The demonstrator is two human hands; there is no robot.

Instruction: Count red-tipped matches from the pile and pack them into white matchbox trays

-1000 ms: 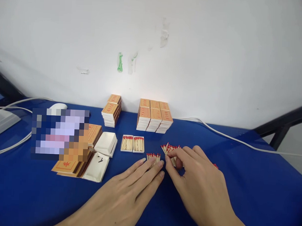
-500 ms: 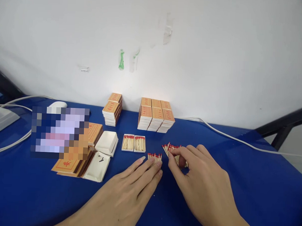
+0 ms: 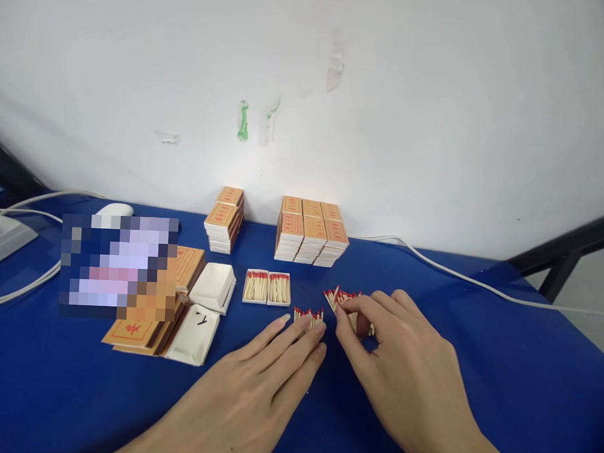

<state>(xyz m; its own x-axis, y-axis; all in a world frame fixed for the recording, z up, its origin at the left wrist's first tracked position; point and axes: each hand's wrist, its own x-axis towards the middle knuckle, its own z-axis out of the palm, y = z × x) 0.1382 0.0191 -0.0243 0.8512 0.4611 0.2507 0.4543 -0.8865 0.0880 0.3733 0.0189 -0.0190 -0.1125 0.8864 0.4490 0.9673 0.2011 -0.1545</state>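
My left hand [image 3: 260, 378] lies flat with its fingers stretched out, the fingertips resting over a small row of red-headed matches [image 3: 298, 314]. The lower part of that row is hidden under the fingers. To its right, my right hand [image 3: 406, 358] pinches a match [image 3: 334, 296] between thumb and forefinger, its red head pointing up. Beneath and behind those fingers lies a loose pile of matches [image 3: 349, 298], partly covered by the hand. Two open matchbox trays [image 3: 254, 300] filled with matches stand side by side beyond my left fingertips.
Stacked matchboxes stand at the back in a left stack [image 3: 222, 216] and a wider right block [image 3: 312, 230]. White trays [image 3: 212, 283] and flat orange sleeves [image 3: 132, 327] lie at left, beside a blurred-out patch. A white cable [image 3: 450, 274] runs along the wall.
Almost nothing differs. The view has shifted very slightly; both hands keep their places and the match stays in my right fingers.
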